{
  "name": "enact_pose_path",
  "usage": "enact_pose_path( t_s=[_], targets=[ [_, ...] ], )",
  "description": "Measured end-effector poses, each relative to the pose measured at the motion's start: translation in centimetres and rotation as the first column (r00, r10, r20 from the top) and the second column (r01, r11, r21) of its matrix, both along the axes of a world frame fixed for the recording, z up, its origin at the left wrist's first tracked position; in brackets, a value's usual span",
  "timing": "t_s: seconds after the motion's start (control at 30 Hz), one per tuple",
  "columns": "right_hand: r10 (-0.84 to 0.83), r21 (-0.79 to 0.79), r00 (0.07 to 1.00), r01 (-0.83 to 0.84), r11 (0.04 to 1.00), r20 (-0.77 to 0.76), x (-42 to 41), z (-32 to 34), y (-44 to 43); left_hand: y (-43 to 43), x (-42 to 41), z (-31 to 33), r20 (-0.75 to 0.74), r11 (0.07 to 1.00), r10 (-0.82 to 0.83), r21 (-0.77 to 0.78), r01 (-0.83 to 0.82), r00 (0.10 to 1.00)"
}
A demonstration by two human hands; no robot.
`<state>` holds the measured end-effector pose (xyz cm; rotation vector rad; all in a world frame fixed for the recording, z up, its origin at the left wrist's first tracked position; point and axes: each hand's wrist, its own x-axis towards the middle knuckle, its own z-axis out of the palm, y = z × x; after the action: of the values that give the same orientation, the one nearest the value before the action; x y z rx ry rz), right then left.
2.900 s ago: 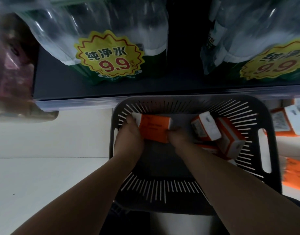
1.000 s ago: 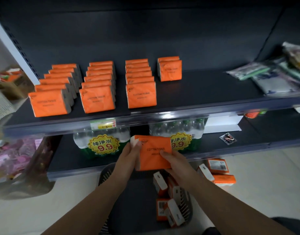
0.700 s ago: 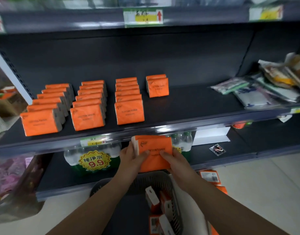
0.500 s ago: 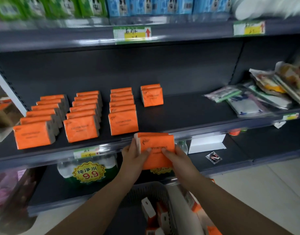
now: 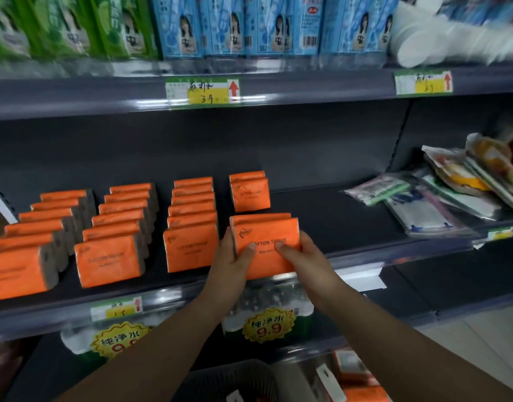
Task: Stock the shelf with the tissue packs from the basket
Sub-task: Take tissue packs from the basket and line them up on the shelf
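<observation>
We grasp one orange tissue pack (image 5: 266, 245) between our left hand (image 5: 235, 262) and right hand (image 5: 303, 259). It hovers upright above the shelf (image 5: 350, 227) edge, just beside the stocked rows (image 5: 191, 224).

The rectangular plastic-wrapped tissue pack (image 5: 266, 227) I hold is orange with dark lettering; the metal shelf (image 5: 350, 224) is dark grey.

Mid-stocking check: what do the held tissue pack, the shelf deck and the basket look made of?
The tissue pack: seemingly thin plastic film, orange, faint sheen, printed lettering on its face. The shelf deck: likely painted metal, matte dark grey, flat and thin-edged. The basket: probably moulded plastic, dull dark grey; only its blurred rim shows.
</observation>
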<state>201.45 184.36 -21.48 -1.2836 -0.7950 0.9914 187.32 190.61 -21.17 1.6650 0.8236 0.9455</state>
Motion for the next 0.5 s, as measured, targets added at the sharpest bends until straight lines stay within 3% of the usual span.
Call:
enact_pose_path(
  t_s=[0.5],
  targets=[
    [-0.01, 0.004, 0.994, 0.009, 1.0, 0.108, 5.1, -0.8, 10.8, 10.4, 6.0, -0.8, 0.006, 0.988, 0.098, -0.119, -0.096, 0.995]
  ],
)
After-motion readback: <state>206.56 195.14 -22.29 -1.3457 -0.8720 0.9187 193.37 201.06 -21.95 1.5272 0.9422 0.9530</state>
